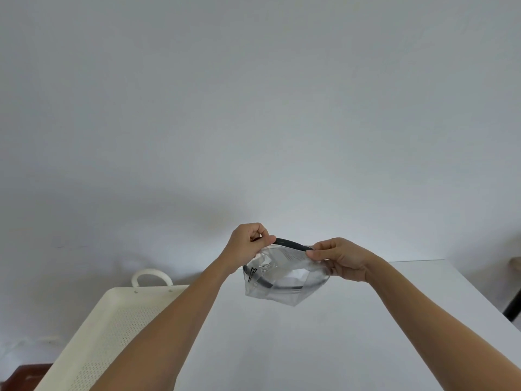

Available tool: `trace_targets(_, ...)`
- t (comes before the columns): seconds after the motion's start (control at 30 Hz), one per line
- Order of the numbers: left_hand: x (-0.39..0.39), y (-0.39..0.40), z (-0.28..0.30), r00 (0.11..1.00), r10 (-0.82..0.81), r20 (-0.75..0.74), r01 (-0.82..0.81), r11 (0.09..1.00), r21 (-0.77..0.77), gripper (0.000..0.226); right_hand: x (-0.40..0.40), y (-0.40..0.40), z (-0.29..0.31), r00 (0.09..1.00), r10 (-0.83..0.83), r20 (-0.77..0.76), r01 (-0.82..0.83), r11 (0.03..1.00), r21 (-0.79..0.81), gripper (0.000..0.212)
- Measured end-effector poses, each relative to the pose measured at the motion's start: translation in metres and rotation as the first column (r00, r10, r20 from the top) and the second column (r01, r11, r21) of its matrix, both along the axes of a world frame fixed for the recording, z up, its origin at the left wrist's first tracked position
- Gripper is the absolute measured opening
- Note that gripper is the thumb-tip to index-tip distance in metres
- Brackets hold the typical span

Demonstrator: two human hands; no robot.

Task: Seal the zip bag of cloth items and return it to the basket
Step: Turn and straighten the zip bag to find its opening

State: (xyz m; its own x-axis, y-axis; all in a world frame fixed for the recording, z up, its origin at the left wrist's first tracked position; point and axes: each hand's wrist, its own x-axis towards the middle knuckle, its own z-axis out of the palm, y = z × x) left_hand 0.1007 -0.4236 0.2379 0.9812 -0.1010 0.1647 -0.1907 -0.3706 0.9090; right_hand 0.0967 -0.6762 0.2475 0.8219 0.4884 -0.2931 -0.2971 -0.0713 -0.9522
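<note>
A clear zip bag (pixel 284 277) with a dark strip along its top hangs in the air above the white table (pixel 310 348). Pale cloth with dark bands shows through the plastic. My left hand (pixel 248 244) pinches the left end of the bag's top edge. My right hand (pixel 341 258) pinches the right end of the same edge. The top strip bows upward between the two hands. A cream perforated basket (pixel 112 328) with a loop handle (pixel 152 275) lies at the left, beside and partly under my left forearm.
A plain pale wall fills the upper view. The table's far edge runs behind my right hand and its right edge slopes down at the right. A dark post (pixel 514 306) stands past the right edge. Brown floor shows at the bottom left.
</note>
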Motion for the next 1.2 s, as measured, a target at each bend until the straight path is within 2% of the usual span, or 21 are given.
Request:
trace_targets(0.1, 0.001, -0.004, -0.002, 0.996, 0.023, 0.082, -0.027, 0.999, 0.045, 0.022, 0.002, 0.000, -0.001, 0.980, -0.084, 0.178, 0.103, 0.990, -0.099, 0.009)
trace_targets(0.2, 0.002, -0.008, -0.001, 0.993, 0.002, 0.118, -0.020, 0.988, 0.152, 0.025, 0.003, 0.006, 0.000, 0.920, -0.189, 0.342, 0.238, 0.966, -0.105, 0.009)
trace_targets(0.27, 0.002, -0.010, 0.001, 0.996, -0.036, 0.082, 0.020, 0.983, 0.182, 0.023, 0.004, 0.010, 0.001, 0.880, -0.242, 0.409, 0.305, 0.948, -0.095, 0.009)
trace_targets(0.37, 0.000, -0.013, 0.005, 0.994, -0.107, 0.019, 0.103, 0.986, 0.127, 0.023, 0.006, 0.018, 0.005, 0.818, -0.260, 0.513, 0.367, 0.923, -0.116, 0.010)
trace_targets(0.47, 0.000, -0.016, 0.011, 0.988, -0.154, 0.015, 0.150, 0.977, 0.151, 0.016, 0.009, 0.025, 0.006, 0.761, -0.285, 0.583, 0.420, 0.901, -0.109, 0.011)
trace_targets(0.57, 0.002, -0.013, 0.017, 0.990, -0.138, 0.034, 0.129, 0.974, 0.185, 0.006, 0.012, 0.022, 0.007, 0.767, -0.319, 0.557, 0.426, 0.902, -0.070, 0.014)
trace_targets(0.67, 0.003, -0.009, 0.022, 0.996, -0.075, 0.051, 0.063, 0.977, 0.204, 0.005, 0.012, 0.014, 0.009, 0.870, -0.271, 0.411, 0.311, 0.950, -0.032, 0.021)
trace_targets(0.77, 0.003, -0.005, 0.025, 0.995, -0.029, 0.100, 0.005, 0.973, 0.232, 0.007, 0.012, 0.004, 0.012, 0.984, -0.081, 0.158, 0.087, 0.996, -0.033, 0.036)
trace_targets(0.87, 0.004, -0.005, 0.027, 0.980, 0.009, 0.197, -0.061, 0.963, 0.261, 0.008, 0.009, -0.003, 0.014, 0.994, 0.101, 0.035, -0.100, 0.994, -0.042, 0.046)
trace_targets(0.93, 0.004, -0.005, 0.028, 0.960, 0.040, 0.278, -0.127, 0.945, 0.300, 0.010, 0.006, -0.003, 0.016, 0.993, 0.107, 0.044, -0.106, 0.994, -0.029, 0.031)
trace_targets(1.0, 0.004, -0.004, 0.029, 0.928, 0.069, 0.367, -0.202, 0.919, 0.340, 0.011, 0.004, -0.002, 0.018, 0.993, 0.028, 0.115, -0.025, 0.999, -0.022, 0.011)
trace_targets(1.1, 0.004, -0.004, 0.031, 0.908, 0.096, 0.408, -0.242, 0.915, 0.323, 0.013, 0.005, 0.001, 0.019, 0.955, -0.102, 0.278, 0.120, 0.992, -0.047, 0.020)
trace_targets(1.2, 0.003, -0.003, 0.035, 0.951, 0.043, 0.305, -0.130, 0.954, 0.271, 0.008, 0.005, 0.004, 0.022, 0.918, -0.151, 0.368, 0.171, 0.985, -0.023, 0.023)
